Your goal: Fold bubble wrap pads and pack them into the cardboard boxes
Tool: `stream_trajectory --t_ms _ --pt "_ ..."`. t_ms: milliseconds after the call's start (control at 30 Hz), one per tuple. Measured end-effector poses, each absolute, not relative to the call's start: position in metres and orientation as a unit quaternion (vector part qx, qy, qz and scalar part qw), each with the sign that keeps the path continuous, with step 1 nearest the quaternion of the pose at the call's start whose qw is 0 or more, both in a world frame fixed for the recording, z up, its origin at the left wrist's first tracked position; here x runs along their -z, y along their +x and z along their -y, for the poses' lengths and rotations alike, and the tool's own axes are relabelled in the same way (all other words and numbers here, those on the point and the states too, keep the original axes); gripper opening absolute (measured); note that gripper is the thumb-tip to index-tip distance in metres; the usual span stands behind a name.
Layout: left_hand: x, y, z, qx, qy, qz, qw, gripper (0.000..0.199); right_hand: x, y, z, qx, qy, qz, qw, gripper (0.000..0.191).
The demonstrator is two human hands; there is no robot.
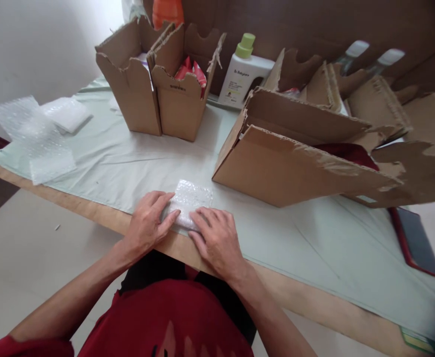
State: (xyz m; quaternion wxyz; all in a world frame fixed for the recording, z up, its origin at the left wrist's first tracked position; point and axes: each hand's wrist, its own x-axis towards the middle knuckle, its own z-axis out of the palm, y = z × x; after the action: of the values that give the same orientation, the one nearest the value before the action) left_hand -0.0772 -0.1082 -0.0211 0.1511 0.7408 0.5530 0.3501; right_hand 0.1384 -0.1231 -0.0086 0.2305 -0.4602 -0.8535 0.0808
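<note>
A small packet of bubble wrap (189,206) lies at the front edge of the cloth-covered table, its far end a loose flat flap. My left hand (148,220) grips its left side, with the thumb on top and the fingers along the edge. On the right side my right hand (217,238) has its fingers curled over the wrap and its thumb at the near edge. Whatever the wrap encloses, if anything, cannot be made out.
More bubble wrap (49,139) and a wrapped white bundle (66,114) lie at the left. Cardboard boxes (180,109) stand at the back, with a large one (277,163) close on the right. Behind is a white bottle (239,74); a dark phone-like slab (416,240) lies far right.
</note>
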Motion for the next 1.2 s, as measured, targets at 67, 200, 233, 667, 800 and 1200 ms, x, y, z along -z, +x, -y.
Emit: stream_trajectory --t_ms 67,200,233,667,800,1200 --pt "0.018 -0.078 0.120 -0.395 0.664 -0.586 0.244 0.038 0.010 0.139 0.118 -0.119 -0.493 0.825 0.251 0.025" --pt "0.010 -0.067 0.143 -0.480 0.434 -0.574 0.501 0.062 0.005 0.137 0.118 -0.242 -0.552 0.732 0.316 0.027" --pt "0.008 -0.062 0.145 -0.492 0.389 -0.549 0.553 0.067 0.003 0.136 0.120 -0.275 -0.550 0.719 0.323 0.026" --pt "-0.003 -0.034 0.144 -0.357 0.641 -0.463 0.497 0.065 -0.022 0.174 0.134 -0.481 -0.514 0.620 0.346 0.053" --pt "-0.015 -0.026 0.129 -0.324 0.778 -0.408 0.350 0.068 -0.040 0.194 0.136 -0.461 -0.535 0.635 0.313 0.014" --pt "-0.097 0.032 -0.004 -0.386 0.871 -0.299 0.054 0.019 -0.081 0.309 0.150 -0.264 -0.598 0.693 0.304 0.016"
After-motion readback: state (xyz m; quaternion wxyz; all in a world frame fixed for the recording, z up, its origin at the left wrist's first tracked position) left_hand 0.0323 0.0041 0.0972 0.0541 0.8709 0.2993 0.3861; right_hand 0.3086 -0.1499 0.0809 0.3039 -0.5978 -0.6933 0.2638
